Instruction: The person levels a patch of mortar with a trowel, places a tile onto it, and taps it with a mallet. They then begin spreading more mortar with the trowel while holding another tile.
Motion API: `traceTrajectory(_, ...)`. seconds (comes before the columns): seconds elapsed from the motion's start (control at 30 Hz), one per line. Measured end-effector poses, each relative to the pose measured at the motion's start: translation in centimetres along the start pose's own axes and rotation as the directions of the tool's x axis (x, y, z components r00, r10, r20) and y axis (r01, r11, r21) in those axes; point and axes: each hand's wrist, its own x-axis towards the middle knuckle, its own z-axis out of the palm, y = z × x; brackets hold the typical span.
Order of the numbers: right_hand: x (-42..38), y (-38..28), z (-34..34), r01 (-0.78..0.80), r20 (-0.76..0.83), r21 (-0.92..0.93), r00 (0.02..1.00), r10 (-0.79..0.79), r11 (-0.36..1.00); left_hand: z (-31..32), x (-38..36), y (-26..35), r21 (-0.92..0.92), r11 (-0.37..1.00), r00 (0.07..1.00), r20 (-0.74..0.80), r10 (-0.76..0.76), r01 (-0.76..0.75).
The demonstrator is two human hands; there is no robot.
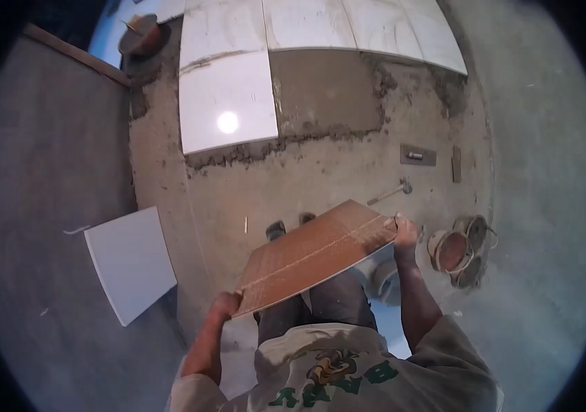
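Concrete floor (224,192), dusty, mortar-smeared, seen from above.

Grip: two bare hands, each pinching one end of a tile. Left hand (224,304) at the near left corner; right hand (406,232) at the right end, farther forward.

Held tile (320,254): one, brown ridged back facing up, off the floor, before the person's thighs. Long axis, as seen, slants from near left to far right, between the hands.

Mortar bed (327,89): grey, ahead of the tile's far edge, well apart from it; right hand the nearer.

White floor tile (228,96): laid, bordering the bed's left edge. Tile row (307,24): white, along the bed's far edge.

Mallet (390,192): just beyond the tile's right end. Steel trowel (418,155): farther out, towards the floor's right edge. Buckets (451,250): clustered right of the right hand.

Loose white tile (132,264): by the floor's left edge; lying or leaning, cannot tell.
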Motion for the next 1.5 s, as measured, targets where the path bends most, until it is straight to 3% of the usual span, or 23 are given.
traceTrajectory(0.03,-0.2,1.0,0.4,-0.102,-0.044,0.033,0.994,0.104,0.994,0.5,2.0,-1.2,-0.001,1.0,1.0,0.011,0.014,-0.014)
traceTrajectory(0.1,-1.1,3.8,1.0,-0.216,-0.082,0.065,0.972,0.221,0.974,-2.2,3.0,-0.1,-0.204,0.932,0.954,0.071,-0.29,0.299)
traceTrajectory(0.13,-0.9,5.4,1.5,-0.216,-0.109,0.07,0.969,0.222,0.974,-3.5,3.3,0.5,-0.208,0.93,0.953,0.077,-0.293,0.303)
traceTrajectory(0.2,-1.1,7.9,2.1,-0.243,-0.14,0.074,0.958,0.252,0.967,-4.8,3.4,1.0,-0.054,0.993,0.994,-0.027,-0.104,0.103)
traceTrajectory(0.3,-1.0,9.9,3.4,-0.358,-0.185,0.032,0.916,0.357,0.933,-0.6,7.7,-4.2,0.002,0.998,0.993,-0.105,-0.057,0.058)
traceTrajectory(0.33,-0.9,10.4,3.9,-0.373,-0.184,0.025,0.91,0.371,0.928,-4.3,6.5,-1.4,-0.101,0.981,0.985,-0.03,-0.171,0.167)
traceTrajectory(0.37,-0.8,10.7,4.3,-0.347,-0.181,0.045,0.919,0.35,0.937,-4.5,7.2,-1.8,-0.104,0.98,0.985,-0.016,-0.173,0.17)
traceTrajectory(0.43,-1.4,11.4,4.7,-0.335,-0.177,0.063,0.923,0.341,0.94,-5.2,7.3,-1.9,-0.388,0.823,0.904,0.074,-0.42,0.414)
traceTrajectory(0.47,-1.5,11.5,4.9,-0.329,-0.193,0.056,0.923,0.334,0.943,-5.8,6.8,-0.7,-0.403,0.781,0.85,-0.012,-0.526,0.478)
traceTrajectory(0.6,-2.3,11.5,5.6,-0.393,-0.221,0.069,0.89,0.398,0.917,-3.6,7.8,-3.0,-0.403,0.784,0.871,0.074,-0.486,0.472)
traceTrajectory(0.67,-2.7,11.1,6.0,-0.411,-0.227,0.056,0.882,0.412,0.91,-2.4,7.6,-3.3,-0.414,0.808,0.883,-0.018,-0.468,0.42)
traceTrajectory(0.77,-3.3,10.8,6.1,-0.425,-0.223,-0.004,0.883,0.413,0.905,-0.2,7.7,-5.3,-0.432,0.826,0.91,-0.03,-0.414,0.362)
traceTrajectory(1.0,-4.0,11.2,7.2,-0.41,-0.217,0.014,0.889,0.403,0.912,-1.1,7.2,-4.7,-0.426,0.807,0.891,-0.004,-0.454,0.409)
traceTrajectory(1.1,-3.3,11.7,7.1,-0.387,-0.195,-0.024,0.906,0.375,0.922,-2.6,6.8,-4.1,-0.543,0.711,0.872,0.088,-0.481,0.447)
traceTrajectory(1.2,-2.3,11.6,7.5,-0.381,-0.146,0.028,0.913,0.381,0.924,-2.4,6.8,-6.5,-0.495,0.78,0.906,0.036,-0.422,0.383)
traceTrajectory(1.27,-1.9,10.4,8.2,-0.393,-0.12,-0.009,0.913,0.389,0.919,-2.1,6.6,-8.7,-0.666,0.723,0.966,-0.009,-0.258,0.186)
traceTrajectory(1.3,-1.8,10.2,8.6,-0.399,-0.103,-0.044,0.913,0.394,0.916,-2.0,6.6,-9.1,-0.668,0.718,0.964,-0.003,-0.265,0.195)
traceTrajectory(1.33,-2.0,10.8,8.2,-0.402,-0.037,-0.094,0.915,0.401,0.911,-1.9,6.7,-9.4,-0.916,0.362,0.931,0.033,-0.364,0.175)
traceTrajectory(1.37,-2.4,11.0,8.4,-0.406,-0.033,-0.099,0.914,0.405,0.908,-1.6,7.0,-9.6,-0.994,-0.056,0.894,0.108,-0.435,0.093)
traceTrajectory(1.4,-2.6,11.1,8.5,-0.318,0.023,-0.078,0.947,0.321,0.945,-1.7,7.1,-10.5,-0.985,-0.168,0.927,0.101,-0.362,0.042)
traceTrajectory(1.43,-2.6,11.2,8.5,-0.228,0.077,-0.054,0.97,0.232,0.972,-1.2,7.5,-10.7,-0.983,-0.176,0.927,0.108,-0.358,0.047)
traceTrajectory(1.5,-2.6,11.7,8.5,-0.295,0.116,0.024,0.95,0.29,0.955,-1.3,7.8,-11.1,-0.963,-0.26,0.95,0.019,-0.31,-0.066)
